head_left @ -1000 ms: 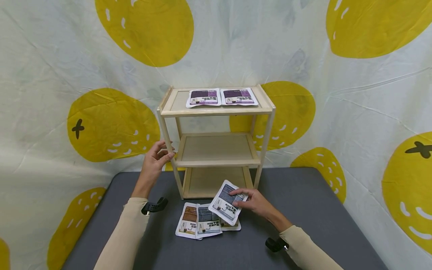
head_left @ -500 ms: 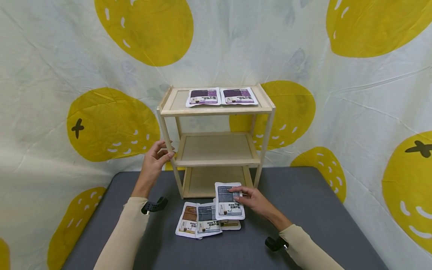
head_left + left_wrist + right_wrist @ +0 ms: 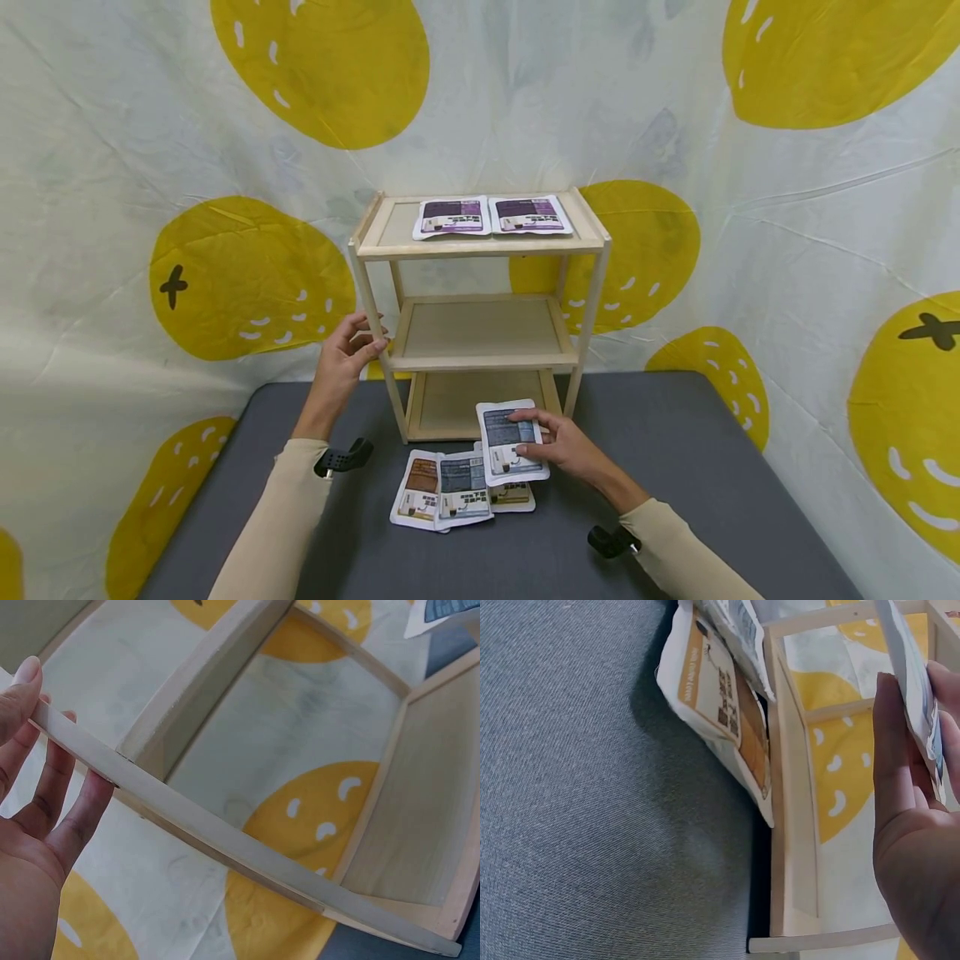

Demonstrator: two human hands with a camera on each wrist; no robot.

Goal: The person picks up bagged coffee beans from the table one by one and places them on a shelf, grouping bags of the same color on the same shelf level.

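Left hand point(image 3: 342, 357) raised, thumb opposite bent fingers. Right hand point(image 3: 566, 450) lower than left, pinching. Forearms point(image 3: 264, 525) angled inward.

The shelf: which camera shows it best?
The head view: it takes in the shelf from top to bottom. The left wrist view shows part, close up, with the left hand holding a post; the right wrist view shows only part, sideways.

Purple-labelled pouches point(image 3: 453, 217), two; blue-labelled pouches point(image 3: 499, 442), two; brown-labelled pouch point(image 3: 417, 490), one; tan-labelled pouch point(image 3: 512, 497), one: dark lettering on each, too small or blurred to read.
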